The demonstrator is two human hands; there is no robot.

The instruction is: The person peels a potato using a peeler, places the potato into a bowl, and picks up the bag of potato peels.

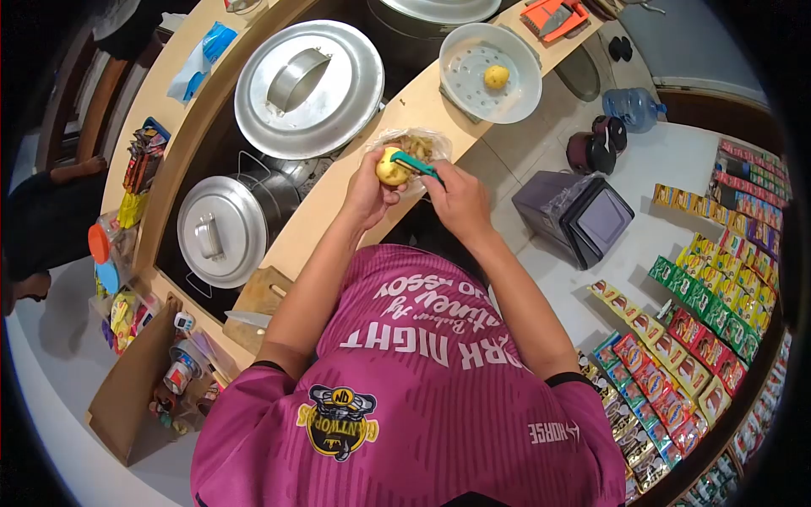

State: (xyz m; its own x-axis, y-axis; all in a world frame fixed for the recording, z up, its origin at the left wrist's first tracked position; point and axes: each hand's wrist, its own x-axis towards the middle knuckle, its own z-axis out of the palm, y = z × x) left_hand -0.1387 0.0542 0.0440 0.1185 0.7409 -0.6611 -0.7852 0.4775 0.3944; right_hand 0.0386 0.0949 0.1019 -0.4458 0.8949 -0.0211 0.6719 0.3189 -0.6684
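Note:
My left hand [369,191] grips a yellow potato [392,167] that looks mostly peeled. In my right hand [460,200] is a green peeler [416,164], its head against the potato's right side. Just beyond and beneath both hands, a clear plastic bag [429,142] of brownish peelings lies on the wooden counter. Farther up the counter stands a translucent white colander [456,78] with one yellow potato [496,77] in it.
Large lidded pots [338,110] stand left of the counter. A knife [247,318] lies on a cutting board [263,291] near my left elbow. An orange grater [553,19] sits at the far end. A lidded bin [549,203] stands at right, near hanging sachets [667,363].

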